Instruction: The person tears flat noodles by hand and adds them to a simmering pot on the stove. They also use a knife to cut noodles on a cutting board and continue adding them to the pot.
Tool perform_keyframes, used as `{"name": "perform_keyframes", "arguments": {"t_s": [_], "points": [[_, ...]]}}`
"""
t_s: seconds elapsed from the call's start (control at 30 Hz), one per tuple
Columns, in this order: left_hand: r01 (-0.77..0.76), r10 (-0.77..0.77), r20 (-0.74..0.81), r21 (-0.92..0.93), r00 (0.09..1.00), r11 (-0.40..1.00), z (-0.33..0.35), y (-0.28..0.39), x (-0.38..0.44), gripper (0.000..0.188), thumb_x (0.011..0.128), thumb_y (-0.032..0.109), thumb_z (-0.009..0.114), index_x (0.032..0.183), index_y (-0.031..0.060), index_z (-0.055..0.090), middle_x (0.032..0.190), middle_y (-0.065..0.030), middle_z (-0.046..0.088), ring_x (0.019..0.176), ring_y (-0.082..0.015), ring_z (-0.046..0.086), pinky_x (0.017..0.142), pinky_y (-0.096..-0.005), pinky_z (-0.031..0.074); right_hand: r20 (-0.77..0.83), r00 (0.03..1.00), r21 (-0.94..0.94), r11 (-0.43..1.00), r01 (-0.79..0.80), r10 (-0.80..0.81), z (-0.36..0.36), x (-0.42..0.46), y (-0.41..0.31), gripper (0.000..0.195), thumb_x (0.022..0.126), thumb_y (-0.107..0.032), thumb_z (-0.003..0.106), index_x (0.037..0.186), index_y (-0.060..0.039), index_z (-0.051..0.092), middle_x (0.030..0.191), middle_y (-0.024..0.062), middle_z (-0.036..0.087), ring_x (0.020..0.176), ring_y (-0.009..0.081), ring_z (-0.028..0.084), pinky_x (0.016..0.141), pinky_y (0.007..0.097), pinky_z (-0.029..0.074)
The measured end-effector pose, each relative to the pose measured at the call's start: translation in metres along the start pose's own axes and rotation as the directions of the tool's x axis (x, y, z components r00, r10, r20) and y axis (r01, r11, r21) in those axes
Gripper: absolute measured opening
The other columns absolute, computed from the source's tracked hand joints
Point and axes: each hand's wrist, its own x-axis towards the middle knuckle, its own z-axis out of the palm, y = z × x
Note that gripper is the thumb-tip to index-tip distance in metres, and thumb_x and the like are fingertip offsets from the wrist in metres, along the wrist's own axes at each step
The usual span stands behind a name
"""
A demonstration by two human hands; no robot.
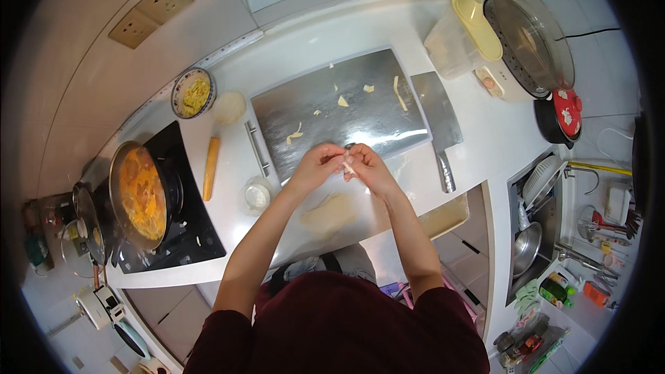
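Observation:
My left hand point(315, 164) and my right hand point(370, 167) meet over the near edge of a stainless steel board point(332, 114). Their fingertips pinch a small pale piece point(348, 167), which looks like dough; the fingers partly cover it. Several pale scraps and thin strips lie on the board, among them a long strip point(399, 93) at its right side. Below my hands, a flat sheet of dough point(330, 214) rests near the counter's front edge. Beyond the board's right edge lies a cleaver point(436, 114), its handle towards me.
On the left are a wooden rolling pin point(210, 169), a glass jar point(257, 195), a pale disc point(228, 107), a patterned bowl point(193, 93) of chopped food and a pan point(139, 195) of orange soup on the cooktop. A yellow-lidded container point(462, 36) and the sink point(550, 218) are right.

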Motion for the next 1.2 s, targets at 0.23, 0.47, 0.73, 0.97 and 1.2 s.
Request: {"name": "perform_keyframes", "arguments": {"t_s": [0.23,0.47,0.73,0.97,1.2], "points": [[0.019,-0.097,-0.134,-0.487,0.986,0.873,-0.015,-0.003,0.028,0.016,0.094,0.009,0.041,0.104,0.0012,0.05,0.102,-0.0095,0.054,0.103,-0.0211,0.057,0.089,-0.0319,0.047,-0.033,0.999,-0.039,0.999,0.023,-0.024,-0.025,0.003,-0.036,0.009,0.085,-0.002,0.055,0.093,-0.0036,0.051,0.083,0.0028,0.053,0.07,0.0118,0.055,0.065,0.0269,0.048],[0.114,-0.109,0.068,-0.856,0.992,0.504,0.01,-0.01,0.063,0.018,0.091,0.024,0.045,0.095,0.0087,0.055,0.095,-0.0073,0.058,0.096,-0.0214,0.055,0.084,-0.036,0.045,0.186,0.92,-0.81,0.475,0.343,-0.346,0.017,0.014,-0.076,0.015,0.078,-0.003,0.063,0.092,-0.0061,0.062,0.096,0.007,0.056,0.077,0.0179,0.058,0.061,0.0274,0.047],[0.153,-0.291,-0.177,-0.544,0.94,0.825,-0.035,0.007,0.032,0.016,0.092,0.025,0.049,0.088,0.01,0.054,0.073,0.0018,0.051,0.063,-0.0077,0.048,0.057,-0.0234,0.041,-0.207,0.636,-0.978,0.168,-0.122,-0.743,-0.088,0.084,-0.078,0.028,0.077,-0.015,0.065,0.1,-0.0025,0.057,0.1,0.0155,0.052,0.089,0.0294,0.053,0.076,0.0371,0.046],[0.17,0.274,-0.503,0.671,0.819,0.722,-0.076,-0.001,0.011,0.019,0.081,0.009,0.061,0.095,0.0025,0.051,0.076,-0.0099,0.054,0.063,-0.0229,0.055,0.057,-0.0339,0.045,-0.065,0.775,-0.989,0.146,0.035,-0.629,-0.045,0.13,-0.062,0.018,0.079,-0.005,0.059,0.096,-0.0023,0.059,0.097,0.0133,0.053,0.087,0.0301,0.054,0.076,0.0358,0.045],[0.0,0.265,-0.479,0.484,0.837,0.875,-0.074,-0.011,0.023,0.012,0.083,0.009,0.059,0.089,0.0031,0.051,0.08,-0.0076,0.054,0.072,-0.0213,0.057,0.062,-0.0374,0.045,-0.032,0.907,-0.79,0.566,0.235,-0.421,-0.006,0.115,-0.047,0.012,0.078,0.0,0.057,0.09,-0.0036,0.057,0.091,0.0125,0.052,0.075,0.0295,0.056,0.064,0.0356,0.048]]}}
